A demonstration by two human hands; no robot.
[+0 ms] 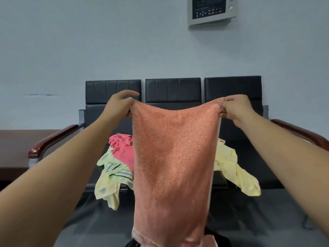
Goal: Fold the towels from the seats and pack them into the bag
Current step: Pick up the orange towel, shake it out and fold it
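Observation:
An orange towel [173,166] hangs full length in front of me, held up by its two top corners. My left hand [119,104] pinches the top left corner and my right hand [235,107] pinches the top right corner. Behind it, on the black seats [172,90], lies a heap of towels: a pink towel [122,148], a pale green striped towel [115,170] and a pale yellow towel [233,172]. A dark shape at the bottom edge, perhaps the bag [219,240], is mostly hidden by the orange towel.
The row of three black seats has dark red armrests, the left armrest [51,139] and the right armrest [302,134]. A brown table [14,148] stands at the left. A grey control panel [212,10] hangs on the wall above.

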